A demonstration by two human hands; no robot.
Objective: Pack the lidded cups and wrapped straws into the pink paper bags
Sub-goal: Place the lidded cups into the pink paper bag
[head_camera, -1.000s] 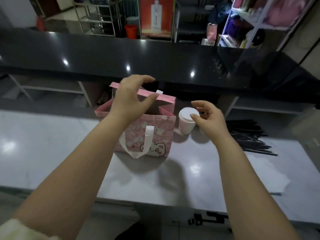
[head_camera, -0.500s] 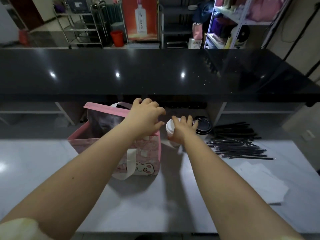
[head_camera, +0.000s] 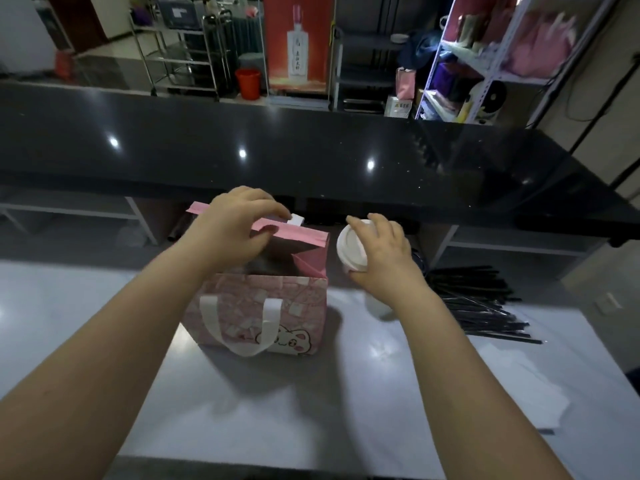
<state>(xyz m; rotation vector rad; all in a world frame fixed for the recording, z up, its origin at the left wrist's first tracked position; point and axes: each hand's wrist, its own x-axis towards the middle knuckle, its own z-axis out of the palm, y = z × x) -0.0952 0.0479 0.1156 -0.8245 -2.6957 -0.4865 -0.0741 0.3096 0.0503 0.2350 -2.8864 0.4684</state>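
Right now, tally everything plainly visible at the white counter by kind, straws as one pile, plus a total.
Pink paper bag: 1
White-lidded cup: 1, in the right hand
Pile of black straws: 1
Stack of white paper: 1
Total: 4

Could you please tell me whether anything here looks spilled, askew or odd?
Nothing is spilled. The black straws lie in a loose, splayed heap right of the pink bag, whose right side panel folds inward while the left hand holds its far rim.
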